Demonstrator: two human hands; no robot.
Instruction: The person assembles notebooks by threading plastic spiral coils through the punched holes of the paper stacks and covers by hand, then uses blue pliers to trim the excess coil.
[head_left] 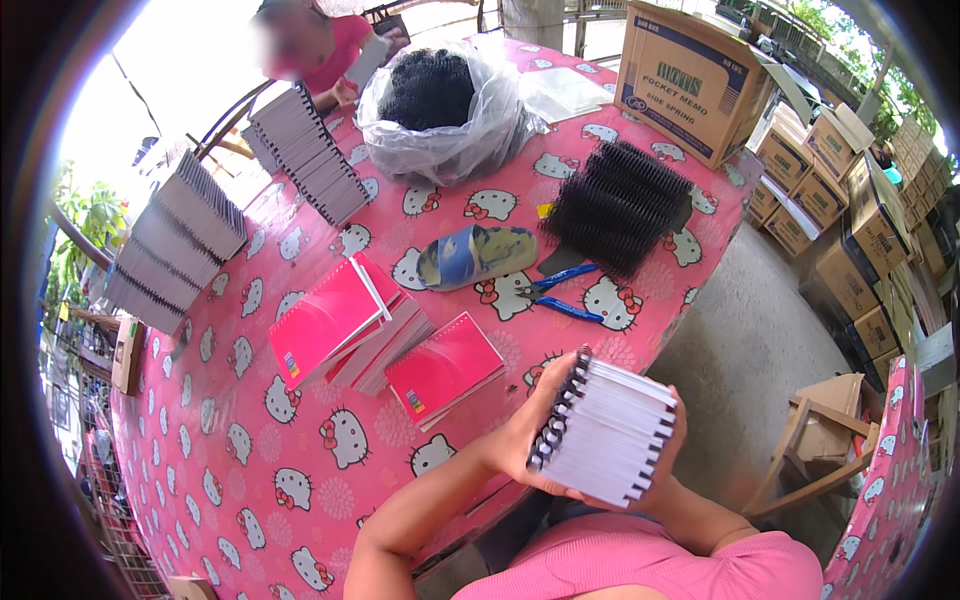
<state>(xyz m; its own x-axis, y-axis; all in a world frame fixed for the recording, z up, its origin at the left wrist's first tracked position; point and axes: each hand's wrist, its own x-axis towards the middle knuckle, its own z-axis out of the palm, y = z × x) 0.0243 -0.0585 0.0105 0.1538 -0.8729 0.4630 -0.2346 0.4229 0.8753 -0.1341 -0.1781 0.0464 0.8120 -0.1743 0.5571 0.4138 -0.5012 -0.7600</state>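
Both hands are wrapped around the same thing in the head view, so neither is really "nearer". My left hand (530,440) is clamped on the near-left end of a stack of white spiral notebooks (610,430), thumb and fingers curled around the black coil side. My right hand (668,440) grips the opposite, right edge; only a few fingertips show past the pages, so I can't tell how tight that grip is.

The stack is held up off the desk (250,450), just past its near-right edge and above my lap. Its black coil spine (558,412) runs from far-right down to near-left, so the long axis sits diagonal, with the pages fanning off to the right.

Over on the desk, well apart to the far left, lie the pink-covered notebooks (445,368). Blue-handled pliers (562,295) sit further out, with a pile of loose black coils (618,205) beyond them.
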